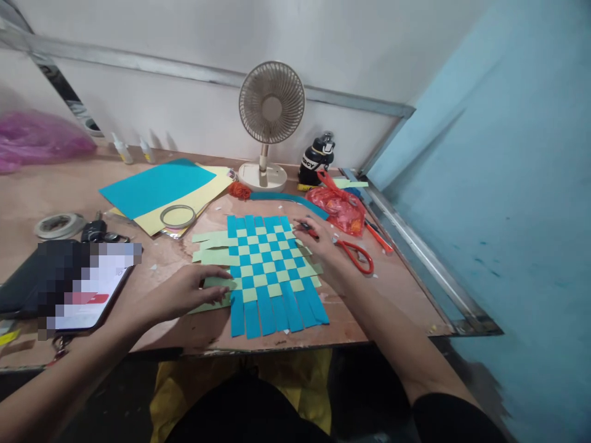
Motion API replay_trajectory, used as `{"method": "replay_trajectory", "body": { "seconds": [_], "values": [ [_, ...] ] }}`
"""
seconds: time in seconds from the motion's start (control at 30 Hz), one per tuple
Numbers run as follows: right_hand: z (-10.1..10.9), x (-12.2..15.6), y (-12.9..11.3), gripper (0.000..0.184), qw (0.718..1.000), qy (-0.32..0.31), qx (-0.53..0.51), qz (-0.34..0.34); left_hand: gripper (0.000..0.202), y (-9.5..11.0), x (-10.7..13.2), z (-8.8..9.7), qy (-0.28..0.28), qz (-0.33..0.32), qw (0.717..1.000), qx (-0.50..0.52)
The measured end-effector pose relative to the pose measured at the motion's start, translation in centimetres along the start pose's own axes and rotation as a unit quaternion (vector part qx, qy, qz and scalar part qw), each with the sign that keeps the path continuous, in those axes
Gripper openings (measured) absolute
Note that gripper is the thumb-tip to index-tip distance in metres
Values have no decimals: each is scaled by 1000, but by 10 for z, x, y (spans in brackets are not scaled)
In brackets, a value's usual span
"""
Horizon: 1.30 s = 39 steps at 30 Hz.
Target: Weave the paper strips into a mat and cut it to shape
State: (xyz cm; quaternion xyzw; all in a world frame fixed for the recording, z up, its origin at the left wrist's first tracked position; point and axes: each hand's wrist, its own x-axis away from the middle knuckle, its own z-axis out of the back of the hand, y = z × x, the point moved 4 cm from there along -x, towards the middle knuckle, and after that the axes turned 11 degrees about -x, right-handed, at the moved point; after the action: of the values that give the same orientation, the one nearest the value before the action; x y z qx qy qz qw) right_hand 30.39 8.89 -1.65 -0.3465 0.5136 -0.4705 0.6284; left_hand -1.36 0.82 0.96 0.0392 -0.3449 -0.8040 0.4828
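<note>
A woven paper mat (265,263) of blue and pale green strips lies in front of me on the table, its strip ends loose on all sides. My left hand (189,289) rests at its left edge over the green strip ends, fingers stretched and apart, holding nothing. At the mat's upper right corner, my right hand (318,237) has its fingers curled in. A small dark and red thing (308,229) shows between thumb and fingers; its kind is unclear. Red-handled scissors (357,255) lie just right of that hand, partly hidden by it.
Blue and yellow sheets (157,187), a tape roll (178,216), a fan (271,107) and a black bottle (316,160) stand or lie behind. A red plastic bag (339,208) and cutter (378,237) are right; a phone (95,289) and black pouch (28,277) left.
</note>
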Motion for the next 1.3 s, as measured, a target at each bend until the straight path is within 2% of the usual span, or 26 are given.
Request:
{"method": "replay_trajectory", "body": {
  "seconds": [0.1,0.2,0.23,0.27,0.33,0.37,0.4,0.53,0.6,0.67,0.8,0.93,1.03,1.13,1.3],
  "values": [
    [3,-1,-6,41,999,33,-31,-1,54,2,12,-9,-51,13,995,83],
    [12,14,-15,44,994,53,-84,-38,61,8,21,-3,-141,18,989,42],
    [15,21,-17,44,992,53,-102,-55,62,8,17,8,-116,21,993,12],
    [18,28,-19,45,989,52,-119,-76,63,9,9,22,-52,13,998,-19],
    [24,43,-19,43,982,62,-142,-112,67,9,-19,50,87,3,991,-101],
    [26,49,-19,41,980,70,-145,-119,70,9,-38,60,131,4,981,-144],
    [28,54,-19,39,980,76,-143,-118,74,8,-60,66,148,4,972,-182],
    [33,72,-20,37,984,83,-116,-105,82,1,-142,70,137,50,970,-194],
    [36,80,-21,38,985,89,-97,-109,71,-2,-166,65,116,60,976,-176],
    [38,86,-25,39,985,104,-86,-108,60,-6,-177,63,102,71,981,-149],
    [38,90,-29,38,976,137,-127,-115,39,-23,-175,66,78,91,991,-62],
    [30,81,-31,39,971,126,-167,-116,34,-46,-159,75,126,132,983,12],
    [22,68,-35,39,973,109,-173,-108,34,-58,-142,75,144,161,976,38],
    [13,54,-38,36,975,97,-168,-106,35,-58,-126,69,114,169,978,44],
    [-2,39,-35,30,971,105,-181,-116,33,-52,-98,60,16,158,987,8]
  ]
}}
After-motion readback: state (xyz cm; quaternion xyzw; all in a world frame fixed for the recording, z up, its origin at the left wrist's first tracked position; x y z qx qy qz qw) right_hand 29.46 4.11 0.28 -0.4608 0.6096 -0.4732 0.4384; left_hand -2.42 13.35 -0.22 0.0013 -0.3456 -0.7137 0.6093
